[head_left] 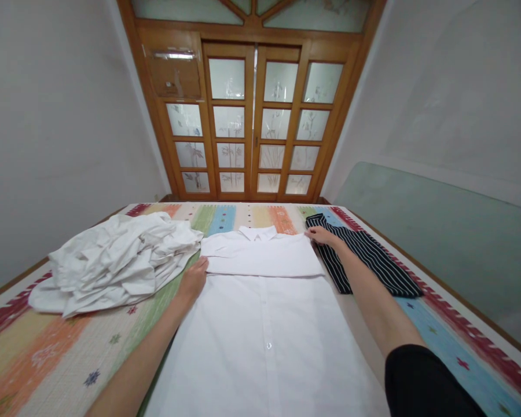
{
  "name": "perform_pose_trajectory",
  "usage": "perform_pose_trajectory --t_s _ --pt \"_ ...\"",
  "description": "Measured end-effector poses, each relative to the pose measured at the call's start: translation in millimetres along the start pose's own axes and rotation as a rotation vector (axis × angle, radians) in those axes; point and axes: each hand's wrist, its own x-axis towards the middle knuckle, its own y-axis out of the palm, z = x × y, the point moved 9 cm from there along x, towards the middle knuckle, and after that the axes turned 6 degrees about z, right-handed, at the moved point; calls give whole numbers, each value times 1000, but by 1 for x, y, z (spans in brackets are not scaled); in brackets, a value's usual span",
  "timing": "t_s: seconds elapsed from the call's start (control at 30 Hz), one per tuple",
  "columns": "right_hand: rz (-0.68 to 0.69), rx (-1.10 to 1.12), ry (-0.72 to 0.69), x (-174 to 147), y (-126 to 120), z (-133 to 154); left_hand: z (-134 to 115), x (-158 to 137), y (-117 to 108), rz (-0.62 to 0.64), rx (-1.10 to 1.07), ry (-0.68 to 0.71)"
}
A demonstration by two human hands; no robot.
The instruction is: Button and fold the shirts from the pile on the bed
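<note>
A white button-up shirt lies spread flat, collar pointing away from me. Its sleeves are laid across the chest in a horizontal band, and a column of buttons runs down the middle below. My left hand is closed on the shirt's left edge, at the end of the sleeve band; its fingertips are partly hidden. At the far right shoulder corner, my right hand pinches the fabric between thumb and fingers.
A crumpled heap of white cloth lies to the left. To the right is a folded black garment with white stripes, partly behind my right forearm. A colourful striped cloth covers the surface. Wooden glass-paned doors stand beyond.
</note>
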Motion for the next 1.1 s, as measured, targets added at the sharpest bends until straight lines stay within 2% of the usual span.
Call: perform_pose_trajectory --t_s 0.1,0.2,0.3,0.4,0.57,0.67,0.8,0.87,0.97,1.03,1.1 --pt "49 213 -3 -2 10 -2 -1 0 2 1 -4 12" --pt "84 369 -73 -6 13 6 -1 1 2 -3 -8 16" --pt "120 423 -86 -8 12 10 -3 1 0 -18 -13 33" --pt "134 215 -37 -6 12 11 -6 1 -5 -39 -13 49" --pt "-5 -516 72 -2 6 17 -16 -1 -19 -89 15 75" --pt "-93 -647 140 -4 6 27 -20 -3 -27 -96 12 57" --pt "-246 -728 125 -18 9 60 -25 -7 -38 -114 24 19" --pt "-285 -748 57 -28 22 80 -27 -9 -43 -134 34 13" --pt "-241 -734 -59 -44 61 94 -28 -9 -49 -184 24 13" --pt "-169 -725 -67 -54 90 88 -26 -7 -47 -199 -5 26" --pt "-125 -708 -37 -63 111 74 -25 -3 -37 -153 -34 49"
